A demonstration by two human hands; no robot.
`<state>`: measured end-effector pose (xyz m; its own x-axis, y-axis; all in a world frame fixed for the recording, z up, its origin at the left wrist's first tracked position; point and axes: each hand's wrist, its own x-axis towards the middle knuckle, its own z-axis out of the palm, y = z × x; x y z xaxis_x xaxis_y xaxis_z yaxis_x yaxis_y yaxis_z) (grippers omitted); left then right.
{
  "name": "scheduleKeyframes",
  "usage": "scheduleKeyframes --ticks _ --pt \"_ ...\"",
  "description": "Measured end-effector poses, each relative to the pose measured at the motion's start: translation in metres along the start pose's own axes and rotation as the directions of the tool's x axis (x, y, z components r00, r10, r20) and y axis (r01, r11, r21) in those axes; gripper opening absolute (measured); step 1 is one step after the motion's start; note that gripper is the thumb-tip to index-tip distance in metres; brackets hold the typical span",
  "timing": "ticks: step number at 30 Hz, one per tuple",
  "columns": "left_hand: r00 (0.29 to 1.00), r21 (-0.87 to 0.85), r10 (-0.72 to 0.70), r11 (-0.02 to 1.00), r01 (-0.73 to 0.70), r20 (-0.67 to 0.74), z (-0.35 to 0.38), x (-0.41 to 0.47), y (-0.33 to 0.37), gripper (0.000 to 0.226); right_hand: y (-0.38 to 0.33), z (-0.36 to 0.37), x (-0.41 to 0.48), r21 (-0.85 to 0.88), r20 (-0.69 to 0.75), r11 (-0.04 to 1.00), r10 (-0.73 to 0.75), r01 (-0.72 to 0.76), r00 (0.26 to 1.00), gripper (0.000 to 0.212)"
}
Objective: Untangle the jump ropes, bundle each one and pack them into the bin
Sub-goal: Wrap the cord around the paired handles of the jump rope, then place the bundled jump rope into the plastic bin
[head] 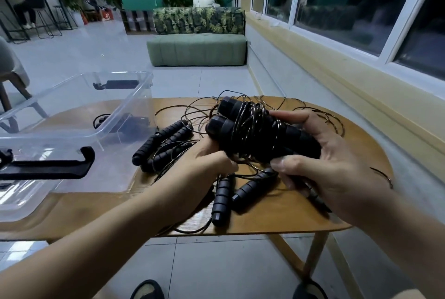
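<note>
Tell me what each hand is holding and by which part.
The right-hand grip wraps the near ends of the cord-wound handle pair; the left-hand grip holds it from underneath, toward the far ends.

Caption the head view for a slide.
Left hand and right hand hold a wrapped jump rope above tangled ropes on the table, bin alongside.

Readable text: none in view.
Jump rope handles (pixel 252 130): plain black, with no brand or print that can be made out.
Bin (pixel 72 96): clear plastic, with no legible label.
Red box (pixel 107 15) at the far wall: white marks on its side, too small to read.
</note>
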<state>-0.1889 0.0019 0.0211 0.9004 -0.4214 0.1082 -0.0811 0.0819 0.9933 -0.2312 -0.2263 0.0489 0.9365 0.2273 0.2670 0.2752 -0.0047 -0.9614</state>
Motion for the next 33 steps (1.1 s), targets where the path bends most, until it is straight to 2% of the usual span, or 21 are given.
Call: scheduleKeyframes --ticks 2,4,8,12,14,18,25,26,29,30,31,33 --pt "0.997 -0.004 0.026 1.000 -0.025 0.067 0.002 -0.002 0.004 0.032 -0.001 0.003 0.000 -0.042 -0.031 0.999 -0.015 0.013 0.999 0.064" --pt "0.996 0.030 0.064 0.997 -0.066 0.064 0.007 -0.004 0.009 0.023 0.000 0.007 0.001 -0.100 -0.044 0.994 -0.036 0.031 0.998 0.065" --pt "0.984 -0.017 0.123 0.992 -0.126 -0.130 0.010 0.002 0.019 0.038 0.001 0.022 0.007 -0.251 -0.038 0.962 -0.119 0.106 0.992 0.068" --pt "0.974 -0.112 0.109 0.985 -0.133 -0.201 -0.002 0.004 0.038 0.057 0.001 0.048 0.021 -0.270 -0.063 0.943 -0.218 0.194 0.974 0.068" --pt "0.964 -0.100 0.123 0.984 -0.150 -0.236 -0.017 0.007 0.050 0.064 -0.003 0.059 0.036 -0.298 -0.056 0.929 -0.244 0.217 0.968 0.068" --pt "0.930 0.085 0.186 0.982 -0.168 -0.318 -0.064 0.010 0.083 0.059 -0.012 0.080 0.084 -0.392 0.031 0.885 -0.260 0.251 0.965 0.064" --pt "0.861 0.383 0.249 0.921 -0.069 -0.444 -0.158 0.030 0.145 0.098 -0.011 0.129 0.185 -0.450 0.180 0.848 -0.221 0.280 0.959 0.060" --pt "0.860 0.414 0.244 0.909 -0.042 -0.448 -0.174 0.035 0.151 0.093 -0.009 0.137 0.199 -0.454 0.191 0.846 -0.214 0.279 0.958 0.060" --pt "0.891 0.569 0.225 0.821 0.044 -0.395 -0.211 0.051 0.163 0.034 0.001 0.159 0.237 -0.523 0.207 0.800 -0.214 0.293 0.955 0.057" --pt "0.886 0.627 0.228 0.774 0.086 -0.403 -0.222 0.056 0.164 0.032 0.006 0.165 0.248 -0.550 0.210 0.779 -0.219 0.301 0.953 0.055" --pt "0.882 0.684 0.218 0.714 0.148 -0.418 -0.234 0.061 0.164 0.040 0.011 0.170 0.257 -0.576 0.216 0.756 -0.226 0.310 0.950 0.050" --pt "0.894 0.798 0.149 0.530 0.288 -0.422 -0.252 0.071 0.159 0.060 0.020 0.179 0.272 -0.638 0.244 0.698 -0.216 0.325 0.945 0.040"
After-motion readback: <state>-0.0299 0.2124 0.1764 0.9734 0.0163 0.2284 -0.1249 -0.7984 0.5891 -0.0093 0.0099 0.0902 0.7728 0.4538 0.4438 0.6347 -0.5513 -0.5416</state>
